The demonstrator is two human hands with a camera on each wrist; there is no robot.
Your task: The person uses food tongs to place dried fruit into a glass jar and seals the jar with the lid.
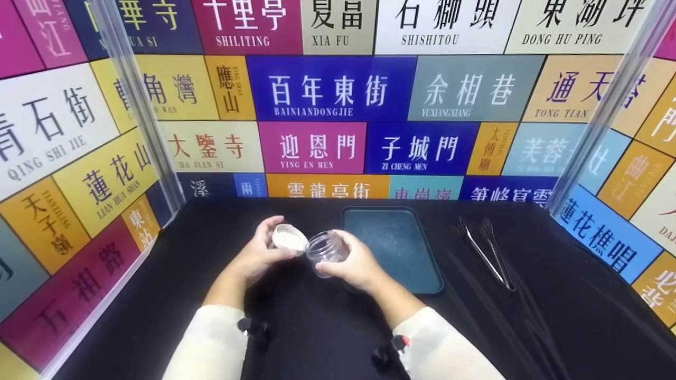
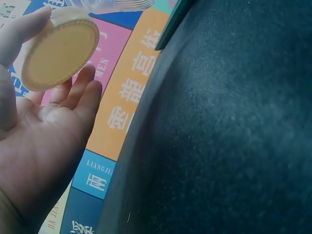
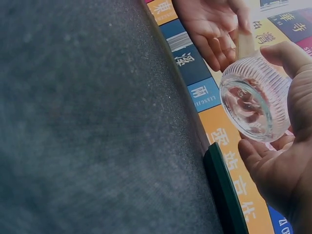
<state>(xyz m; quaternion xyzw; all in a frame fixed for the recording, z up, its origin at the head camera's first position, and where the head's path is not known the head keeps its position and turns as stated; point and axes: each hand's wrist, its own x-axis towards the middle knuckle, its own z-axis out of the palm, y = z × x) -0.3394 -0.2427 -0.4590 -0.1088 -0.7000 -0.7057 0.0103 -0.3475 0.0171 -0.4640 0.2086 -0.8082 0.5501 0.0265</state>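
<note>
In the head view, my left hand (image 1: 259, 254) pinches a round, pale lid (image 1: 290, 239) between thumb and fingers, tilted with one broad face towards me. Beside it, my right hand (image 1: 358, 264) grips a clear jar (image 1: 323, 246), its open mouth leaning towards the lid. Their rims are very close; whether they touch I cannot tell. The left wrist view shows the lid's tan, flat face (image 2: 61, 54) with a ridged edge. From the right wrist, the jar's ribbed wall and round base (image 3: 247, 108) show, with no contents visible inside.
A dark teal tray (image 1: 393, 243) lies flat behind and right of my right hand. Further right lie metal tongs (image 1: 491, 256), spread apart, on the black cloth (image 1: 306, 332). Panels of coloured signs (image 1: 332, 89) and clear corner posts (image 1: 145, 105) bound the table.
</note>
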